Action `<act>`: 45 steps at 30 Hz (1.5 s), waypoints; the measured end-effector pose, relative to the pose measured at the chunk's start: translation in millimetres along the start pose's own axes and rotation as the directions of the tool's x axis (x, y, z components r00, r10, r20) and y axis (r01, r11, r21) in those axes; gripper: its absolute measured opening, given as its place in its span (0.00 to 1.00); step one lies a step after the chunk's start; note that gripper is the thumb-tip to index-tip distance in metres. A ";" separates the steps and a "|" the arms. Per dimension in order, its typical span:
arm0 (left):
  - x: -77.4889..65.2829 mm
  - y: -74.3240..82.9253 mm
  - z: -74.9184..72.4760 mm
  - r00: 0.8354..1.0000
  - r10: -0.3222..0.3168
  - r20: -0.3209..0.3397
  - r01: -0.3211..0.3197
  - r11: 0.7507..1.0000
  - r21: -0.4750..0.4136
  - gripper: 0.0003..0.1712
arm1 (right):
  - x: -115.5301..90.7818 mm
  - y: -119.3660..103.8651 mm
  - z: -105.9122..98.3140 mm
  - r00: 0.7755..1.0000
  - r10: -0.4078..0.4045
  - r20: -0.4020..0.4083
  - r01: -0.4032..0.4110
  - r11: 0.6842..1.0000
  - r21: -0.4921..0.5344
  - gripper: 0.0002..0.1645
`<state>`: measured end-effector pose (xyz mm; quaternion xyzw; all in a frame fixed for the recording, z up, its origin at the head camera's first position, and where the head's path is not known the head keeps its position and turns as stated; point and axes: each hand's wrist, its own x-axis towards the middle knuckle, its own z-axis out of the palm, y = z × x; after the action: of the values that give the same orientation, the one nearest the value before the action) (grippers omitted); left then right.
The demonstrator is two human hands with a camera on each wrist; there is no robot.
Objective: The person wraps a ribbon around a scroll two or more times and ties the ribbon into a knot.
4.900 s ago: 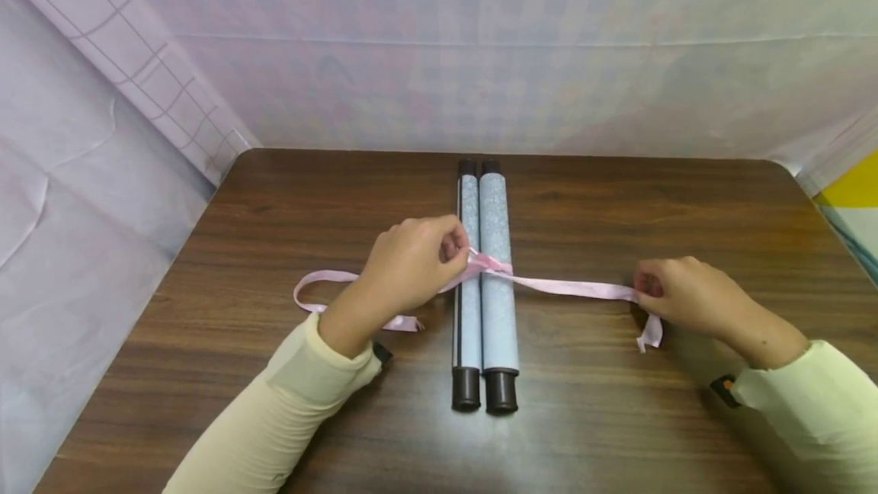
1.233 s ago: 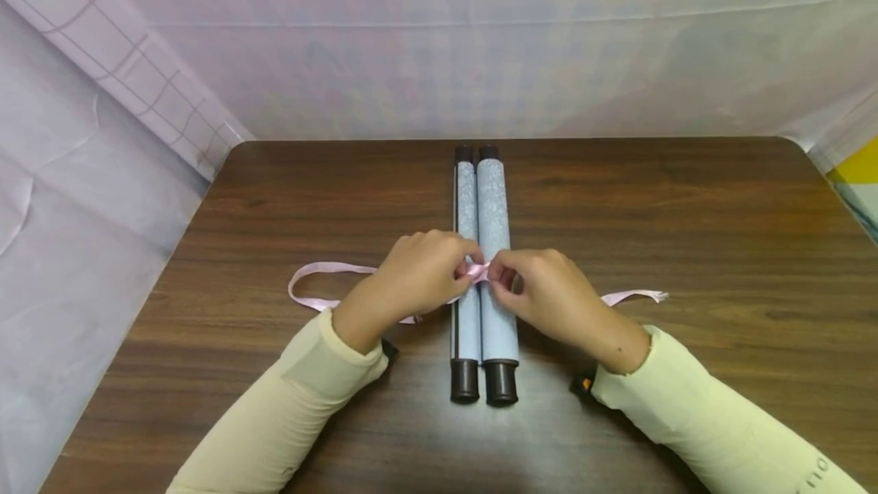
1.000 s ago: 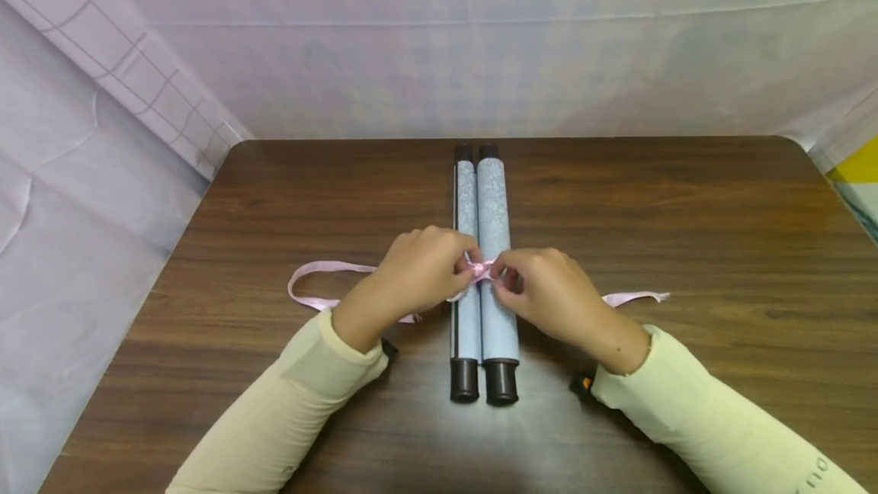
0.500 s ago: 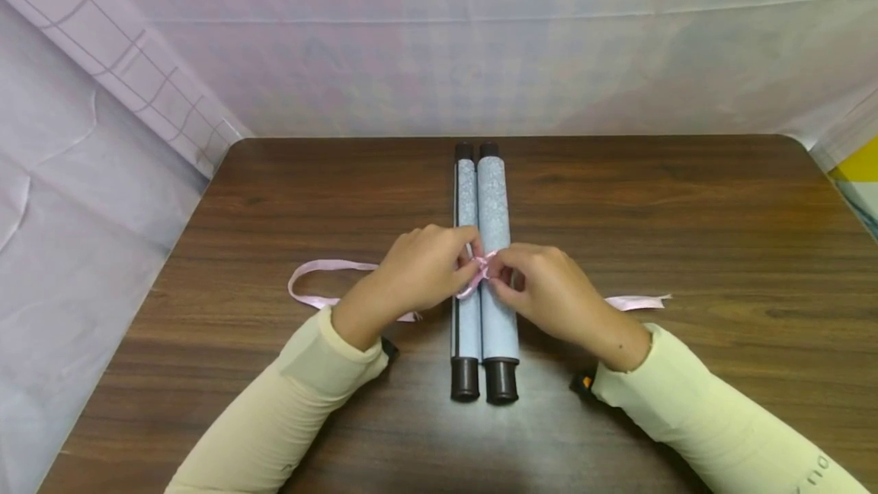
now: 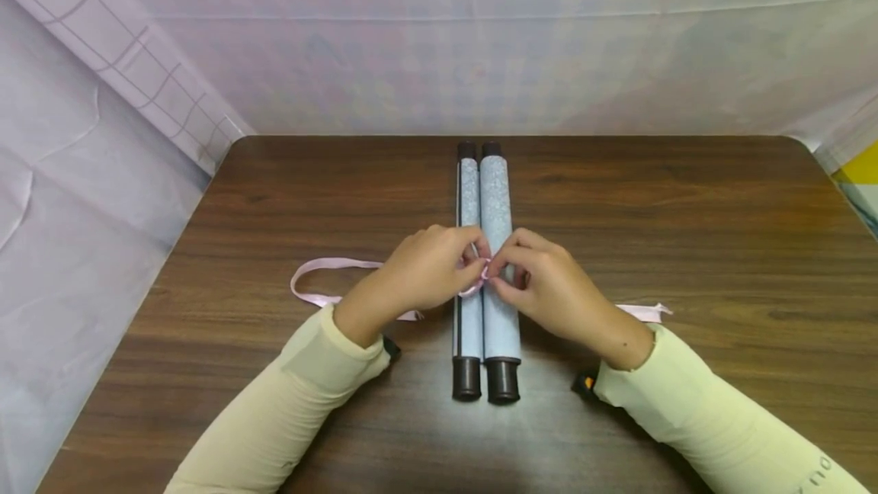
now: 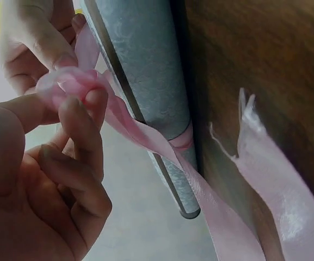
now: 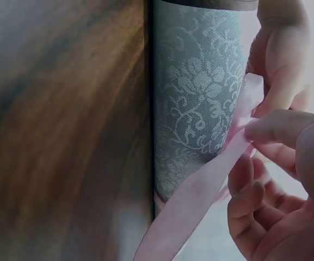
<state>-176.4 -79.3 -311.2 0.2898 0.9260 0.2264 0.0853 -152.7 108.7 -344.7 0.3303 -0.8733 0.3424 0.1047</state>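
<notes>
A hanging scroll rolled from both ends into two pale blue, floral-patterned rolls [image 5: 502, 326] lies lengthwise on the table. Pink satin ribbon [image 6: 151, 138] wraps its middle. My left hand [image 5: 428, 269] pinches a small ribbon loop [image 6: 72, 87] between thumb and fingertips, just above the rolls. From the other side my right hand [image 5: 559, 292] pinches the ribbon at the same spot, with the fingertips of both hands almost meeting. In the right wrist view a ribbon strand [image 7: 195, 190] runs down from the right thumb across the roll. The hands partly hide the crossing.
On the left, a ribbon tail [image 5: 322, 264] curves over the brown wooden table [image 5: 274, 197]. The other frayed end [image 5: 645, 312] shows beyond the right wrist. Dark brown knobs [image 5: 504, 381] cap the rolls. A pale patterned curtain [image 5: 439, 59] stands behind the table.
The right hand has come from the far right, where it held the ribbon's tail, to the middle beside the left hand. Over the last second, the ribbon between the fingertips has bunched into a smaller loop.
</notes>
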 end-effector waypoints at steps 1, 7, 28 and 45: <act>0.1 -0.1 0.3 1.000 0.003 0.000 -0.003 1.000 -0.010 0.06 | 0.0 -0.2 -0.1 1.000 0.008 -0.004 -0.008 1.000 -0.001 0.05; 0.7 -1.0 2.5 1.000 0.027 -0.013 -0.027 0.998 -0.065 0.06 | 1.2 0.6 0.5 0.999 0.031 -0.010 -0.031 0.999 -0.008 0.07; 1.4 -1.0 5.0 0.999 0.043 -0.013 -0.044 0.994 -0.103 0.07 | 4.4 5.6 2.5 0.992 0.129 0.003 -0.129 0.988 0.084 0.12; 3.0 -0.6 7.4 0.998 0.016 -0.057 -0.019 0.998 -0.052 0.05 | 4.0 6.7 2.5 0.994 0.113 -0.009 -0.112 0.992 0.062 0.06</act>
<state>-176.9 -75.2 -318.1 0.2892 0.9191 0.2597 0.0645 -159.9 108.7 -348.4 0.2813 -0.8790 0.3766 0.0806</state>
